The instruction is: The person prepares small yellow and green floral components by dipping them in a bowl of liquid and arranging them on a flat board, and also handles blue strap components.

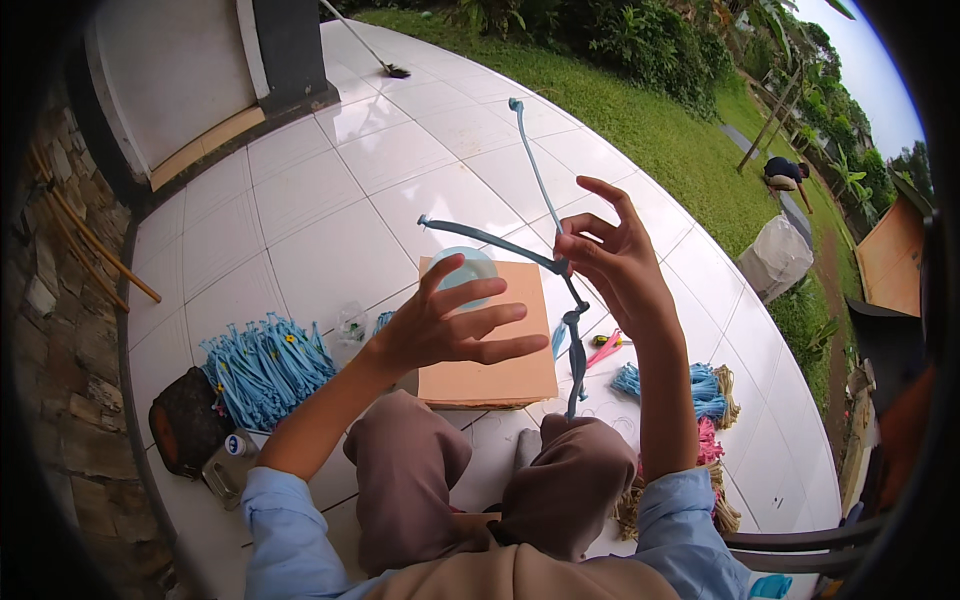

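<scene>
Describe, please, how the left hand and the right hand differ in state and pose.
The left hand appears empty, while the right hand pinches a knotted blue strip. The left hand's fingers point mostly rightward; the right hand's index finger points up and left. Both are bare, with light-blue sleeves pushed back.

Blue knotted strip (538, 259); branching; held aloft; lower length dangling

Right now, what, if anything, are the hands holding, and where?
The right hand holds a knotted blue strip near the junction of its two upper strands; the left hand is open, holding nothing.
</scene>
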`<state>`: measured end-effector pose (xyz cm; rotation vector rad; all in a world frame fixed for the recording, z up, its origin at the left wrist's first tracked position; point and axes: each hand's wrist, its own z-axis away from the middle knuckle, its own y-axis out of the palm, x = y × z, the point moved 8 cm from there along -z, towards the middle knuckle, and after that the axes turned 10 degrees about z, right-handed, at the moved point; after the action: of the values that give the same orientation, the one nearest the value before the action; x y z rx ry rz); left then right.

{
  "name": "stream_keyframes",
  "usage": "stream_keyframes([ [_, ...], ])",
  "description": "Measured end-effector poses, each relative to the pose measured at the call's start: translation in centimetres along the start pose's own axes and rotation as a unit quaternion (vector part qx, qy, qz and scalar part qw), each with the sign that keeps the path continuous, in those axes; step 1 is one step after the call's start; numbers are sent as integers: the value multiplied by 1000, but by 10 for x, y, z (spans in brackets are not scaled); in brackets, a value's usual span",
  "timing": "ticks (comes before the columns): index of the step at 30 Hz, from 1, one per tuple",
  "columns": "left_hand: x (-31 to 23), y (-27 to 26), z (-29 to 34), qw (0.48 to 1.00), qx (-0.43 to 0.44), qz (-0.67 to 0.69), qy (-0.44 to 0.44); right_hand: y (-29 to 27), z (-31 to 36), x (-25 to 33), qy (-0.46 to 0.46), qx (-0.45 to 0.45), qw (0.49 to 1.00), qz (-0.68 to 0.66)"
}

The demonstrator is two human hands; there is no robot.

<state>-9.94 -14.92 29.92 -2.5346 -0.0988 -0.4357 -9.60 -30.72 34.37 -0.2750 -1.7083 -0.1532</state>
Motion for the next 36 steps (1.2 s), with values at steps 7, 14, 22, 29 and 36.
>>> stream_keyframes([
  [7, 12, -25, -38, 990, 124, 0, 60, 49, -35, -5, 6, 18, 1000, -12],
  [14, 49, -51, -30, 948, 71, 144, -275, 52, 34, 8, -188, 81, 979, 5],
  [22, 6, -19, 19, 772, 68, 406, -485, 31, 63, -9, -158, 60, 966, -197],
  [29, -7, 16, 49, 566, 28, 584, -581, 30, 50, -33, -122, 50, 970, -206],
  [36, -17, 29, 60, 566, -58, 570, -593, 30, 53, -52, -86, 21, 969, -230],
])
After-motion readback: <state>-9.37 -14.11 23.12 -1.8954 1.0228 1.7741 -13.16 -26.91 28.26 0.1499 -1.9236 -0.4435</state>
